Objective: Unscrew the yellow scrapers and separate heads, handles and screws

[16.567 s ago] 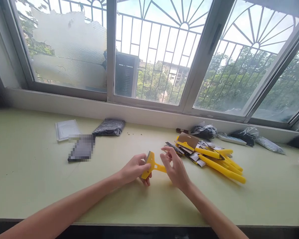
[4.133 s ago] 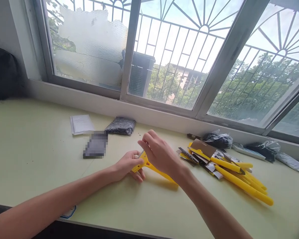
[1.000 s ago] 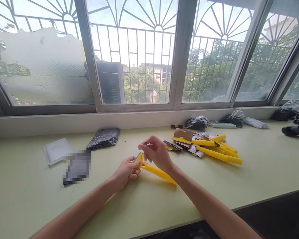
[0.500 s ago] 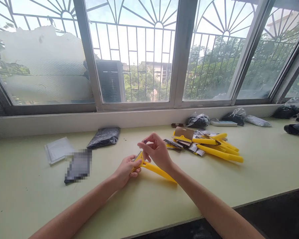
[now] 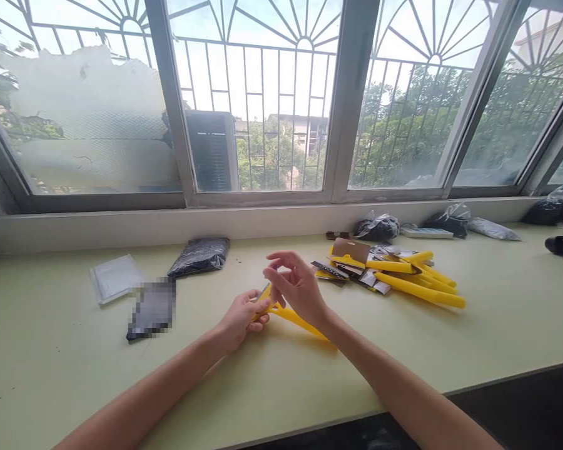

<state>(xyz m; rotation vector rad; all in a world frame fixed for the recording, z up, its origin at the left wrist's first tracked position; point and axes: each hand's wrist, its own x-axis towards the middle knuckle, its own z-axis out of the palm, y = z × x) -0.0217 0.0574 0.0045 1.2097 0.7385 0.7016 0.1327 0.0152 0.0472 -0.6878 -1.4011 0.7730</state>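
My left hand (image 5: 246, 319) is closed around the head of a yellow scraper (image 5: 304, 324). The scraper's long handle slants down to the right, just above or on the table, partly behind my right wrist. A greyish edge shows along the head above my left thumb. Over the head is my right hand (image 5: 296, 284), its thumb and fingers curled together, with the index finger raised. A small dark piece (image 5: 276, 266) appears between its thumb and fingers, too small and hidden to name.
Several more yellow scrapers (image 5: 417, 287) lie piled with packaging cards to the right. A dark plastic-wrapped packet (image 5: 201, 256), a clear bag (image 5: 116, 278) and a blurred dark-edged pouch (image 5: 152, 309) lie left. Bagged items (image 5: 376, 227) line the windowsill wall. The table's front edge (image 5: 356, 417) runs below.
The fingers of my right hand have shifted, and its index finger is now lifted and more extended. My left hand keeps its hold on the scraper. The view has shifted slightly.
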